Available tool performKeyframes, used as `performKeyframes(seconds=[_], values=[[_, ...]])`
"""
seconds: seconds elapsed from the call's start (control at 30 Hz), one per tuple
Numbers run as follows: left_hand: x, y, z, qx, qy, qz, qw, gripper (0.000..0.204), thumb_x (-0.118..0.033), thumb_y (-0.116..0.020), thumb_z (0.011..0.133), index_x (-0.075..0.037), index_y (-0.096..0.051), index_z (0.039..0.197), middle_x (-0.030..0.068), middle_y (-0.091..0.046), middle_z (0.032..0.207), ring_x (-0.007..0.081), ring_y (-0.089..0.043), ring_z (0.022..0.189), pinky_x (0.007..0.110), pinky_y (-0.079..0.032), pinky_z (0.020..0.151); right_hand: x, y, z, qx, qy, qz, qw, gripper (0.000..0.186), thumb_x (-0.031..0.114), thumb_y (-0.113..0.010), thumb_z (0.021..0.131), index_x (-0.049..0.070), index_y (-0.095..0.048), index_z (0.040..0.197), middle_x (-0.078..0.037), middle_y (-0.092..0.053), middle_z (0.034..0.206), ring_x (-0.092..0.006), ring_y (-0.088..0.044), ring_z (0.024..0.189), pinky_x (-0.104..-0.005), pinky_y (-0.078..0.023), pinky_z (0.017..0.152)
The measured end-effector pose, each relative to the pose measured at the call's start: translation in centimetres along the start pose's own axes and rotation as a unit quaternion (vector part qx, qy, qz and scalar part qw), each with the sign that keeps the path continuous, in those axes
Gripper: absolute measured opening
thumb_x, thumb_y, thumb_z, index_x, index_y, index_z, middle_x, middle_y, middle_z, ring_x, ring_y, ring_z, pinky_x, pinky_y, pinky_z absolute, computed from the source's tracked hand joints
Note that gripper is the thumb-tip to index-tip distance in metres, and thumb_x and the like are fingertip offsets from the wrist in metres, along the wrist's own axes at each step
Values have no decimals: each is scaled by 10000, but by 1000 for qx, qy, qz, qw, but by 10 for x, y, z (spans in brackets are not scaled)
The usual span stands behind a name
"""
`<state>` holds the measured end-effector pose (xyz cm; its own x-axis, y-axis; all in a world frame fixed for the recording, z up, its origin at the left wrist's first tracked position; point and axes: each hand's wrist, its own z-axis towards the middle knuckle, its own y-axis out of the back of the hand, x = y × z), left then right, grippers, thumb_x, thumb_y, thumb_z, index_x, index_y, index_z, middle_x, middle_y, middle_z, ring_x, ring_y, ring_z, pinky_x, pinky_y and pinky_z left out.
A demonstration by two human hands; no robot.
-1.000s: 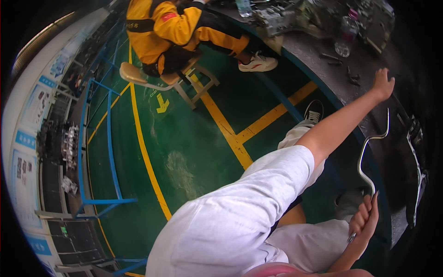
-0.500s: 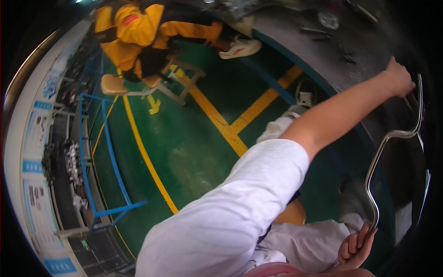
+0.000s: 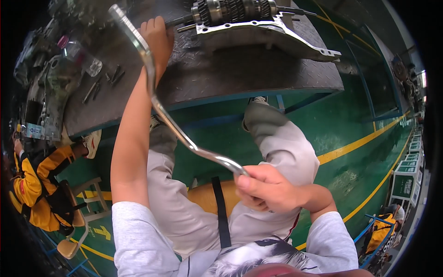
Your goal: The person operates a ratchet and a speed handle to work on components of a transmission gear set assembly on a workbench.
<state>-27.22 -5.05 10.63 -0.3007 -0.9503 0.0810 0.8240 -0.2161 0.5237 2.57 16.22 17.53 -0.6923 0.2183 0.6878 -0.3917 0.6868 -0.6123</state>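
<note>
The right hand is curled tight around the near end of a long, shiny bent bar. The bar is in front of the person. It goes up and away to the far left, with bends along it, and crosses in front of the left arm. The left hand is at the far left, over the dark counter, with its fingers close together and pointing away. I cannot tell if it has hold of anything. Just to its right is a rod that sticks out from a row of round gears. The gears sit in a gray metal case on the far part of the counter. To the left of the left arm lie some small dark metal pieces and a clear bottle with a pink cap. On the near left, a person in yellow and black clothes sits on a chair. The floor is green with yellow lines.
</note>
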Motion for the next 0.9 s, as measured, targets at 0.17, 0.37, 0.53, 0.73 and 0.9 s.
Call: performKeyframes(seconds=[0.17,0.37,0.53,0.73,0.9], values=[[-1,3,10,89,52,21,994,271,-247,-554,785,-35,-560,617,137,-620,675,324,-594,643,421,-440,560,0,1,1,68,-56,20,996,374,385,-405,953,100,-393,710,35,-341,506,-43,-294,395,-212,-225,352],[28,20,57,434,50,-81,896,281,-254,-584,681,-4,-644,794,204,-629,755,344,-613,717,390,-473,629,-9,2,6,121,-84,33,989,373,379,-383,960,104,-355,710,43,-281,547,-45,-245,435,-211,-184,366],[20,16,54,463,73,-89,879,311,-285,-590,670,-13,-650,808,202,-621,748,353,-614,758,411,-468,671,-12,6,8,150,-86,69,982,392,403,-362,961,107,-351,705,40,-260,532,-49,-220,411,-216,-166,343],[-1,3,2,19,4,-7,1000,137,-181,-597,751,-73,-535,695,121,-573,664,310,-575,675,413,-408,581,-17,-7,12,29,-20,-19,999,414,400,-418,945,81,-392,681,20,-309,493,-61,-265,408,-235,-228,367],[3,8,3,41,15,-23,999,157,-192,-571,762,-50,-552,699,124,-592,683,304,-593,682,424,-437,606,-19,-4,8,-147,238,-215,936,316,256,-483,934,11,-453,736,-14,-392,533,-75,-297,484,-264,-262,426]])
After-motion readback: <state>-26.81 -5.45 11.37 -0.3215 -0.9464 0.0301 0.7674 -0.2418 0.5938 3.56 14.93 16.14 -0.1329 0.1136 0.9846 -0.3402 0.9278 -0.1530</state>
